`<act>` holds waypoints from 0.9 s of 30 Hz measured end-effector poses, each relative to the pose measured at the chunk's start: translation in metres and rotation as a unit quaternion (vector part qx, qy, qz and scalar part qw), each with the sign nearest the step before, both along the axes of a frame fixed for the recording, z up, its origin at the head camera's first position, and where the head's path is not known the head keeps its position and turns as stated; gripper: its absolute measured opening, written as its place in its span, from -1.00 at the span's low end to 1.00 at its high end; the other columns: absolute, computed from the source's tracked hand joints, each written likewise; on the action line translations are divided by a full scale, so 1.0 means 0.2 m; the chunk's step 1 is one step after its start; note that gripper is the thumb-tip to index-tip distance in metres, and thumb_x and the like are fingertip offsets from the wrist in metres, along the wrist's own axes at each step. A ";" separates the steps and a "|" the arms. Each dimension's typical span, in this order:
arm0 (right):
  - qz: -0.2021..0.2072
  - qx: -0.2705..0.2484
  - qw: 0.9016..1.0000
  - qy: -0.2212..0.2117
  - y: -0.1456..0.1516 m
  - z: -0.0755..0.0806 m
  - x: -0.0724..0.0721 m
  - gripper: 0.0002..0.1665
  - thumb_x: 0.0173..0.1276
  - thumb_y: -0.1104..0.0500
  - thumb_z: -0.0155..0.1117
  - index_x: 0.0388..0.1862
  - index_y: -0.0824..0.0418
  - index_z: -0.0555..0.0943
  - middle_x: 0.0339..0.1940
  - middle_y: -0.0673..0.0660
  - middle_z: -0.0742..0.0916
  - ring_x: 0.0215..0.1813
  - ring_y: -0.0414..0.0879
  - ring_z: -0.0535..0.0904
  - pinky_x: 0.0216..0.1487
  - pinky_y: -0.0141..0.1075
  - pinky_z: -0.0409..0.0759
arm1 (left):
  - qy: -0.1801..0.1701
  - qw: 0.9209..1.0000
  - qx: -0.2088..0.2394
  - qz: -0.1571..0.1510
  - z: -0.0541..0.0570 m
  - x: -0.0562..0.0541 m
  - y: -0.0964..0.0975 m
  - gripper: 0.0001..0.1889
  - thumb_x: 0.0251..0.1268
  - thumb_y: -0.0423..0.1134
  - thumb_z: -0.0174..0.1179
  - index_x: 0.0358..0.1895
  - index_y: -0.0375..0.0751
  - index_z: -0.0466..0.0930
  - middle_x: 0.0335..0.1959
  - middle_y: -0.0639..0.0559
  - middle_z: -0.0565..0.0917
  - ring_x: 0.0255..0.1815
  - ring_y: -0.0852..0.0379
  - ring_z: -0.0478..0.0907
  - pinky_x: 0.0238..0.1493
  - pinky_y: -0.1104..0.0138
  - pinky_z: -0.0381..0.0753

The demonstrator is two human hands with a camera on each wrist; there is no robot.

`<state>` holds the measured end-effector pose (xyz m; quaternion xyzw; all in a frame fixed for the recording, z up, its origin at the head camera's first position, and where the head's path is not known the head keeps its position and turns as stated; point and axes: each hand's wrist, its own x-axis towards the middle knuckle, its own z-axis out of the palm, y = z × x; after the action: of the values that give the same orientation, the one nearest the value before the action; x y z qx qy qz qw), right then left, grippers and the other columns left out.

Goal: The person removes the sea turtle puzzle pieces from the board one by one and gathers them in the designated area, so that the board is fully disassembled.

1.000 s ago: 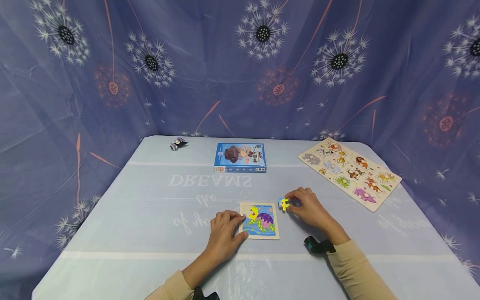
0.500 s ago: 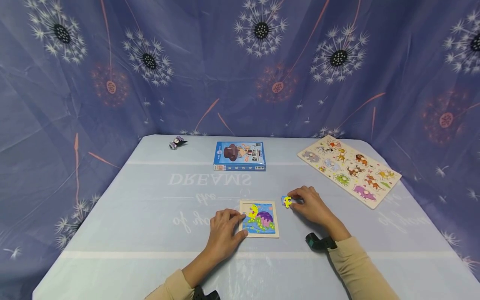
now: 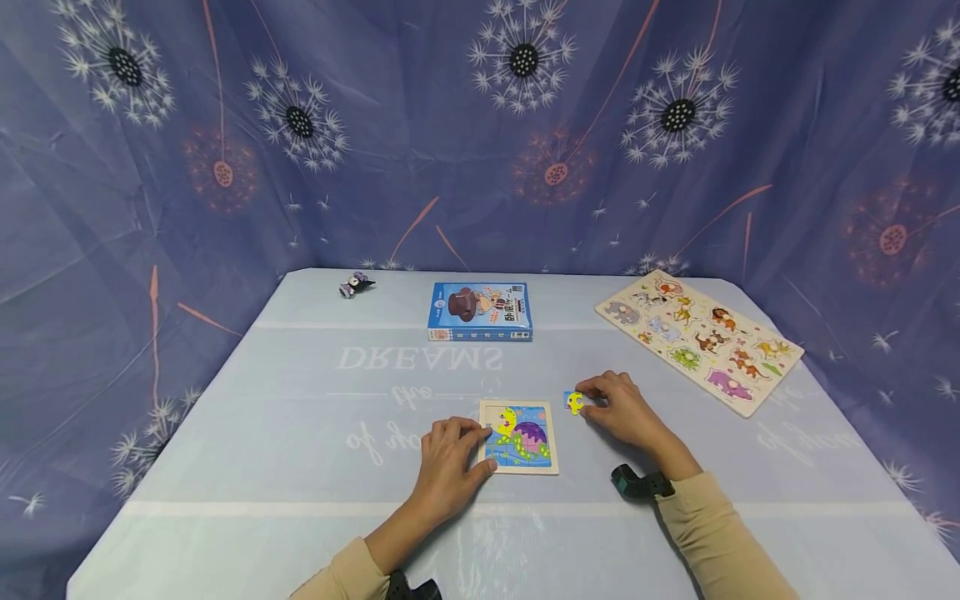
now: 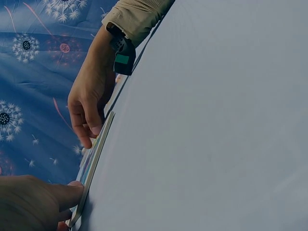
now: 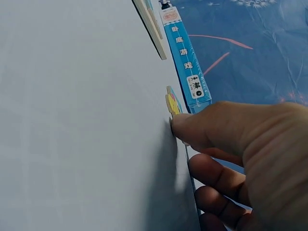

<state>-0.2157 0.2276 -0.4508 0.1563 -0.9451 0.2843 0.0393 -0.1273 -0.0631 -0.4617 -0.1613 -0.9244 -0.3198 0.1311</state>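
A small square jigsaw puzzle (image 3: pixel 555 437) in a pale wooden frame lies on the table, its picture a yellow turtle with a purple shell. My left hand (image 3: pixel 447 468) grips the puzzle's left side, the thumb near the lower left corner and the fingers further up that edge. To the right of the frame my right hand (image 3: pixel 619 408) pinches a blue-and-yellow puzzle piece (image 3: pixel 573 402) between thumb and fingers. In the right wrist view the thumb covers part of the piece (image 5: pixel 172 102), which stays close to the tabletop.
A blue box (image 3: pixel 480 312) with a cartoon cover stands further back. At the back right lies a wooden animal puzzle board (image 3: pixel 701 342). A small dark figurine (image 3: pixel 356 285) sits at the back left. A patterned curtain (image 3: pixel 450 125) hangs behind the table.
My right hand has moved slightly right with the puzzle piece, away from the frame, then stayed nearly still. The left hand keeps its place on the jigsaw puzzle.
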 end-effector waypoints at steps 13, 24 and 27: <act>0.003 -0.011 1.000 -0.006 0.00 0.00 0.00 -0.62 0.10 0.22 0.38 -0.05 0.20 0.63 -0.23 0.10 0.65 -0.13 -0.03 0.39 -0.08 -0.18 0.25 | -0.002 1.000 0.015 -0.015 0.02 0.00 0.03 -0.59 -0.02 -0.18 0.37 -0.02 -0.17 0.66 -0.01 -0.02 0.52 0.10 -0.03 0.30 0.09 0.00 0.18; -0.001 -0.009 1.000 -0.013 0.00 0.01 0.00 -0.61 0.09 0.21 0.38 -0.04 0.18 0.63 -0.22 0.10 0.64 -0.11 -0.02 0.40 -0.06 -0.16 0.26 | -0.020 0.999 0.023 -0.033 0.03 -0.01 0.10 -0.62 0.04 -0.19 0.34 0.00 -0.13 0.66 -0.04 -0.01 0.51 0.05 0.01 0.28 0.05 0.04 0.17; -0.004 -0.011 1.000 -0.005 -0.01 0.02 0.01 -0.61 0.09 0.22 0.37 -0.04 0.18 0.63 -0.23 0.10 0.64 -0.13 -0.02 0.40 -0.07 -0.15 0.25 | -0.020 0.999 0.020 -0.032 0.02 -0.01 0.10 -0.62 0.05 -0.19 0.34 0.00 -0.13 0.67 -0.05 0.00 0.50 0.04 0.01 0.27 0.04 0.04 0.16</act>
<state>-0.2141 0.2252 -0.4475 0.1502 -0.9429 0.2950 0.0371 -0.1292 -0.0423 -0.4569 -0.1817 -0.9146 -0.3454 0.1058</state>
